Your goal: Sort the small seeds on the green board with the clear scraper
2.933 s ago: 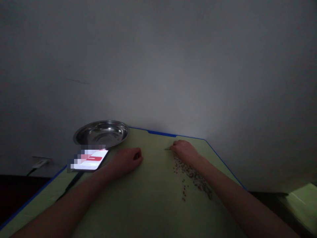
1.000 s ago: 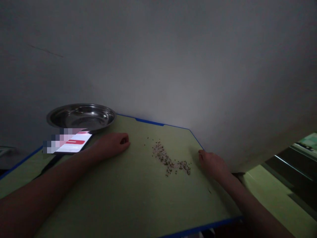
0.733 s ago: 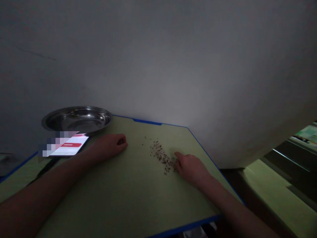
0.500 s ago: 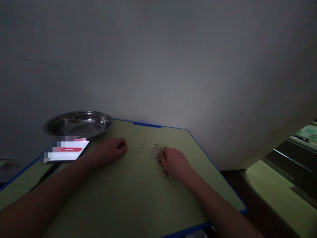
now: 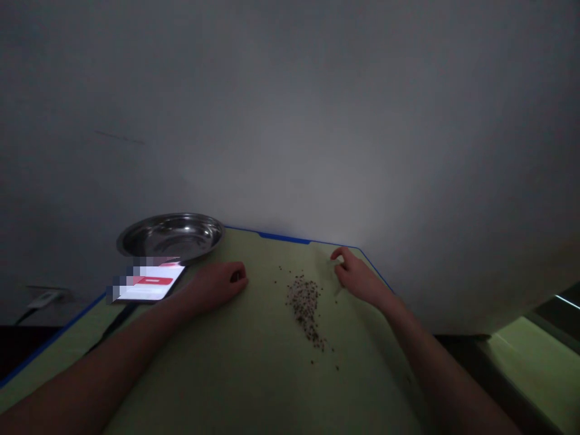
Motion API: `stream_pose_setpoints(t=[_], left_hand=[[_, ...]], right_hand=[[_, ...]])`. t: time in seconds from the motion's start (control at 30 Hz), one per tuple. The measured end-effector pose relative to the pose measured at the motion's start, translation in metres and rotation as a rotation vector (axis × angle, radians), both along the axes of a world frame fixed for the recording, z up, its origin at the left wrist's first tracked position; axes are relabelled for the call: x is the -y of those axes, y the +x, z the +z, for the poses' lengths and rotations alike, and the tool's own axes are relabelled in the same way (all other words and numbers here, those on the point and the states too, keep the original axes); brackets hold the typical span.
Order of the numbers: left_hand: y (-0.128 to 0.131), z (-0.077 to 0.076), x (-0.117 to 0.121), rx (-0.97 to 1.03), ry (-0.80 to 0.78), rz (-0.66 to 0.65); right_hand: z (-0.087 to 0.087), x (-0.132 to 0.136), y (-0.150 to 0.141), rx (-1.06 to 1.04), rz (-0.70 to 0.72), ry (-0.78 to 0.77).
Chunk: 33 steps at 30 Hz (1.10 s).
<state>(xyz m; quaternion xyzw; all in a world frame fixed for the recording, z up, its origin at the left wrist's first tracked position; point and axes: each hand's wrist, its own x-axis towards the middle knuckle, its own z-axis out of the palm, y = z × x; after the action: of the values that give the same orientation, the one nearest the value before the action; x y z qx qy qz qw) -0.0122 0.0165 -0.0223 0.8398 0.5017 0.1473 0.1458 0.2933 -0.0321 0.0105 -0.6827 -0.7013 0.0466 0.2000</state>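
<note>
- Seed-like bits (image 5: 304,301), dark mixed with pale and too small to identify for certain, lie in a narrow heap on the table in front of you, between your two hands.
- Most of the bits seem gathered in that one heap; a few dark strays (image 5: 337,368) lie apart at its near end, and others beyond its far end. Dark and pale look unsorted.
- Your right hand (image 5: 357,277) is just right of the heap, apart from it, with the index finger bent forward and spread from the thumb; nothing shows in its grasp.
- Your left hand (image 5: 222,283) rests on the table left of the heap, fingers curled in to the thumb around a small hollow, holding nothing visible.
- Left of that hand, a phone (image 5: 156,283) lies with its screen lit, partly pixelated, a dark strap or cord (image 5: 113,326) beside it.
- Behind the phone, a shallow steel basin (image 5: 176,244) stands near the grey wall (image 5: 290,121).
- Your table (image 5: 254,362) is pale green with blue edging (image 5: 290,239).
</note>
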Motion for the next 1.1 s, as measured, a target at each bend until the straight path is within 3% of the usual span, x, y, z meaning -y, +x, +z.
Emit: stream_pose_setpoints(t=[0.17,0.27,0.43,0.63,0.8,1.1], left_hand=[[0.0,-0.001,0.0,0.004,-0.013,0.037],[0.001,0.0,-0.002,-0.003,-0.044,0.054],[0.002,0.002,-0.006,-0.039,-0.121,0.107],[0.0,0.0,-0.007,-0.02,-0.131,0.116],[-0.001,0.0,-0.005,-0.025,-0.124,0.117],[0.003,0.004,-0.003,-0.03,-0.118,0.104]], right_hand=[[-0.016,-0.009,0.054,-0.364,0.025,-0.155],[-0.023,-0.008,0.081,-0.494,0.033,-0.159],[-0.019,0.001,0.127,-0.486,-0.093,-0.07],[-0.022,0.01,0.16,-0.34,-0.238,-0.25],[-0.031,0.006,0.144,-0.289,-0.199,-0.309],[-0.028,0.015,0.051,-0.259,0.12,-0.337]])
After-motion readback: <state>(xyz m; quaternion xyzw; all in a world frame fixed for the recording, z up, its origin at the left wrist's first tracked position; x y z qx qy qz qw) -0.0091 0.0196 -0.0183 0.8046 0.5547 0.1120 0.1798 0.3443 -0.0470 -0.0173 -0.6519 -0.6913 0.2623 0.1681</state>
